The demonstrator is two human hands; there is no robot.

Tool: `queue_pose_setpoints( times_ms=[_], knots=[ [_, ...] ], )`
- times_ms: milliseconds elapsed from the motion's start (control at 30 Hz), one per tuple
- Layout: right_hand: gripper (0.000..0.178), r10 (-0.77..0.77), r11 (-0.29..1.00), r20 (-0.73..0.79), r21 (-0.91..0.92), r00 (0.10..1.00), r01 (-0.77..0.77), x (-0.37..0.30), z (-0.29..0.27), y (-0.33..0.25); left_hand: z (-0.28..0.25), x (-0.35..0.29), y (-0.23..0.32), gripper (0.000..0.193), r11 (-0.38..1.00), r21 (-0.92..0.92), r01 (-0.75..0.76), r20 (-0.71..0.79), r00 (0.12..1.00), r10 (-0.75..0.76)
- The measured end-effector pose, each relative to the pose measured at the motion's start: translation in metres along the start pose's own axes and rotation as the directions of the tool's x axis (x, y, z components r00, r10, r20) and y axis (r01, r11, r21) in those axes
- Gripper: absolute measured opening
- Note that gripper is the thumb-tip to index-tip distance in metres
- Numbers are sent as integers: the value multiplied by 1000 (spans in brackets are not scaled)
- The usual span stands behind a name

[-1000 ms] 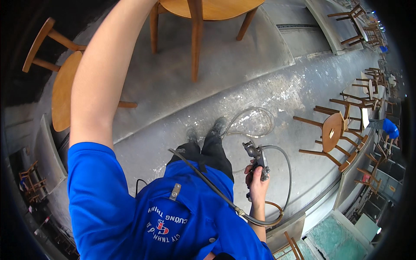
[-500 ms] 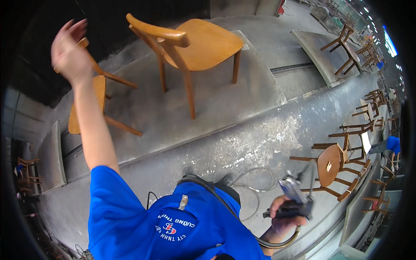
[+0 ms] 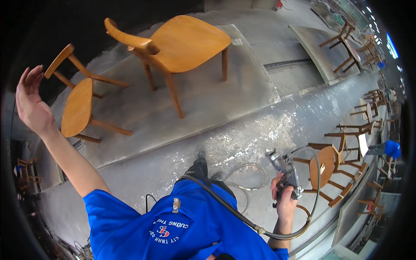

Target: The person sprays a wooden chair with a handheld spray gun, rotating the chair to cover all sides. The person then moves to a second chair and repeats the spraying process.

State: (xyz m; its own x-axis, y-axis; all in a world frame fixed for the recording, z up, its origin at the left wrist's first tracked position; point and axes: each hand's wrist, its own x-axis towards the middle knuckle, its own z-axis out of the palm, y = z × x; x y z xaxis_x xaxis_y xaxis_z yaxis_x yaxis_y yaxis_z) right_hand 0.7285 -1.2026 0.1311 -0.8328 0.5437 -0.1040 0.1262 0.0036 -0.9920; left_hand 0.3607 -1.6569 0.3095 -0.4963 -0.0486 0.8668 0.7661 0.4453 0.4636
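My right hand (image 3: pixel 286 195) is closed round the grip of a metal spray gun (image 3: pixel 284 173), with a hose (image 3: pixel 242 219) running from it across my blue shirt. Raised at the far left, my left hand (image 3: pixel 32 102) is empty, its fingers apart. Beside that hand a wooden chair (image 3: pixel 78 108) lies tipped, its backrest and seat toward me. An orange-brown wooden chair (image 3: pixel 186 43) stands upright further right. Both chairs are on a large grey board (image 3: pixel 208 102).
Coiled hose (image 3: pixel 255 173) lies on the floor near my feet. At the right, several chairs (image 3: pixel 323 167) lie or stand in a row, and a person in blue (image 3: pixel 392 149) bends there. Another board (image 3: pixel 318 52) bears a chair (image 3: pixel 344 45) at the far right.
My left hand has swung outward to the left, uncovering the tipped chair. The spray gun has come up and turned in my right hand. The view has shifted, and one foot has stepped forward.
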Motion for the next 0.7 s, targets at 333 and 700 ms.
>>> queue_pose_setpoints(
  times_ms=[333,700],
  knots=[
    [80,-93,989,-199,-135,976,67,26,24,-16,214,-14,-151,37,937,-147,318,389,889,-241],
    [76,-65,996,-230,51,971,78,71,-18,-39,253,-57,-93,28,996,68,57,233,970,-72]
  ],
)
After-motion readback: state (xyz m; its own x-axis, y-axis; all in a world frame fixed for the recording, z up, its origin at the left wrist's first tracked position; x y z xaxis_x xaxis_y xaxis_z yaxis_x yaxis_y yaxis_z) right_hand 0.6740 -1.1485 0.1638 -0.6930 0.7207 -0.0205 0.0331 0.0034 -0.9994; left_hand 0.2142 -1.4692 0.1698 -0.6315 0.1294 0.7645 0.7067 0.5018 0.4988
